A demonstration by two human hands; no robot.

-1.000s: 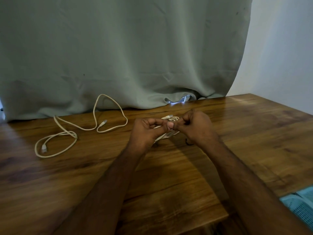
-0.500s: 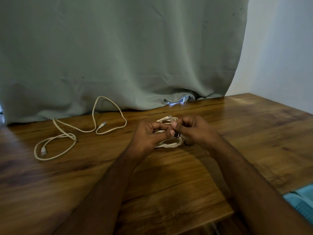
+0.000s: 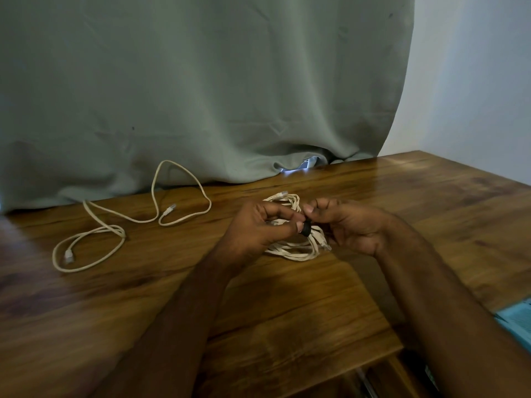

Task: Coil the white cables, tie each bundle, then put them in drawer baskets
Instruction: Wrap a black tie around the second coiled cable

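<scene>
- Two bare hands are seen over the wooden table, meeting just right of the picture's centre above a coiled white cable.
- The coiled white cable is laid on the table beneath the hands as a bundle of several loops, with one plug end showing at 12 o'clock of the bundle and another end at its 3 o'clock edge.
- A small black tie is seen at the point where the fingertips of both hands meet, on top of the bundle.
- The left hand is held with its fingers curled, and the black tie is pinched between its thumb and forefinger.
- The right hand is held with its fingers curled inward, fingertips at the black tie; whether the tie or the cable is actually gripped by it cannot be told.
- A second, loose white cable is spread uncoiled on the table at 9 o'clock of the hands, well apart from them, its two plugs lying free.
- A grey-green curtain is hung behind the table at 12 o'clock, its hem resting on the table's far edge.
- A corner of a light blue basket is seen at 4 o'clock, beyond the table's near right edge.
</scene>
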